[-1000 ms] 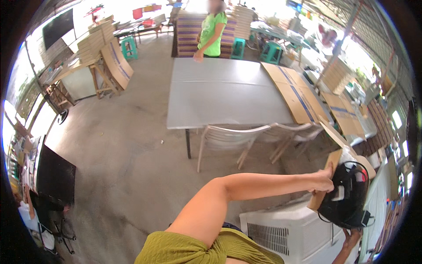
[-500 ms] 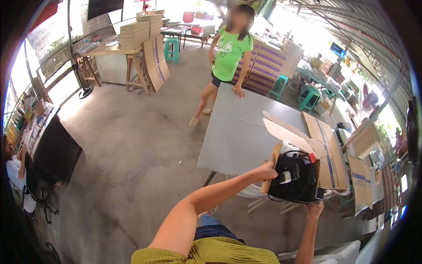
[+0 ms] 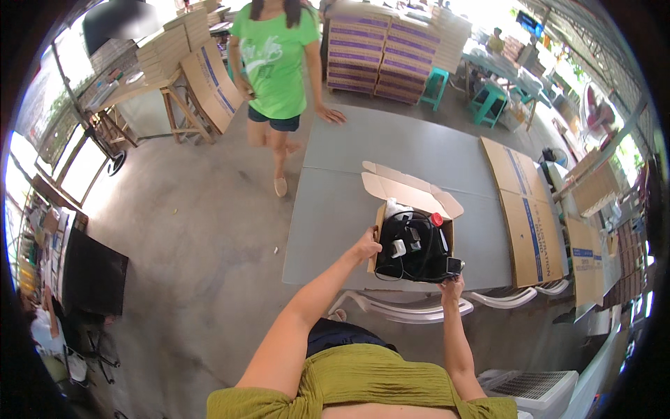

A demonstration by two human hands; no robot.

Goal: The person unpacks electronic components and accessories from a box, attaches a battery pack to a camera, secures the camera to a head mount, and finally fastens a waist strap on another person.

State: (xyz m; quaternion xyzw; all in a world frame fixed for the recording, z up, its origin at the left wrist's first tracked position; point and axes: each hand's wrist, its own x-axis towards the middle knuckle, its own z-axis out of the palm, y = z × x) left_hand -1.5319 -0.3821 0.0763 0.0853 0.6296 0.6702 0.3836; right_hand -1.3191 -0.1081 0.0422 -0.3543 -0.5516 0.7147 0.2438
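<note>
Brown cardboard is what I am gripping: my left hand (image 3: 366, 246) is clamping its fingers over the left wall of the open carton (image 3: 413, 209), while my right hand (image 3: 452, 285) is closing around the lower right corner of the black device (image 3: 413, 246) sitting inside it. The carton is resting near the front edge of the grey tabletop (image 3: 349, 202), flaps splayed open toward the far side, and the device is filling most of it, with a red cap (image 3: 437, 218) poking up at its upper right and dark cables looping over the top (I cannot tell what the small white parts on it are). Judging by its bulk and hard casing, the device is probably fairly heavy and stiff, so I am thinking the solid body or the underside of the carton is the safe place to hold, not the loose cables or the cap, which could snag or snap. The cardboard walls are likely bending under load. Flattened cartons (image 3: 525, 209) are lying to my right on the tabletop, and a person in a green shirt (image 3: 276, 59) is standing at the far corner with one hand touching it.
</note>
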